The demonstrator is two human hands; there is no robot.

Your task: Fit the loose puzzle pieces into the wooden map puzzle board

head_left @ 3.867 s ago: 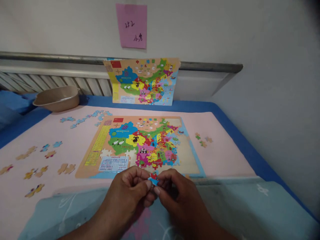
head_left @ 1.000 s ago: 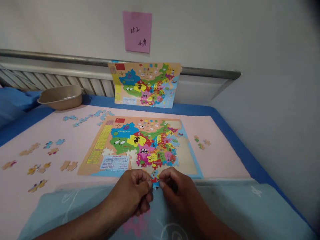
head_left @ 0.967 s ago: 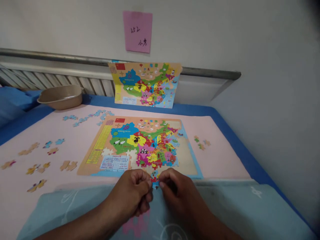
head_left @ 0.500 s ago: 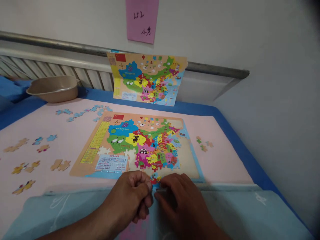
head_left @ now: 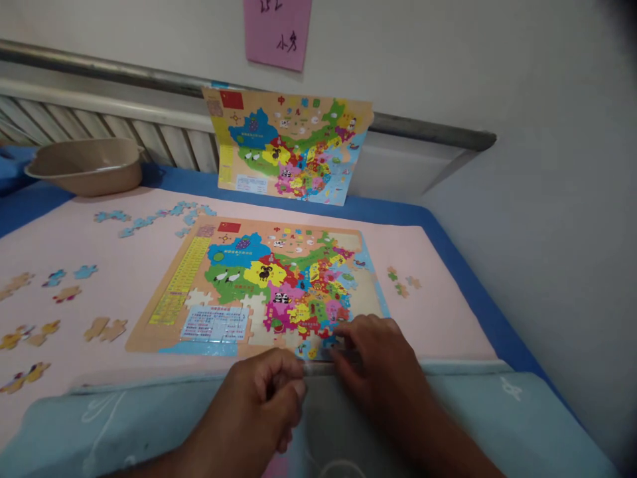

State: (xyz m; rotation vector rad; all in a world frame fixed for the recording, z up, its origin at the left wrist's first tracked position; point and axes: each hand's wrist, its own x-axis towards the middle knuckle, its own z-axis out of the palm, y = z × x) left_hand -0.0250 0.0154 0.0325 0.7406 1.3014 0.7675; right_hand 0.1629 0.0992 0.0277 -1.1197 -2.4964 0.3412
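A partly filled map jigsaw board (head_left: 172, 292) lies before me, with bare patches at its right side and bottom. My right hand (head_left: 378, 355) is at its lower edge, thumb and fingers closing on a small joined group of puzzle pieces (head_left: 311, 349), blue with yellow and green pictures. The fingers cover the right end of this group. Below the board's edge, my left hand (head_left: 266, 398) is curled closed, apart from the pieces; whatever may be inside its fingers is hidden.
A finished map picture (head_left: 293, 149) leans upright behind the board. Loose puzzle pieces (head_left: 104, 328) lie in several groups to the left, and a few pieces (head_left: 398, 282) to the right. A beige basin (head_left: 87, 169) stands at back left, near a radiator and metal rail (head_left: 432, 135).
The joined pieces have left the space between both hands and are now at the board's lower edge with my right hand, which moved forward. My left hand stays back, still curled.
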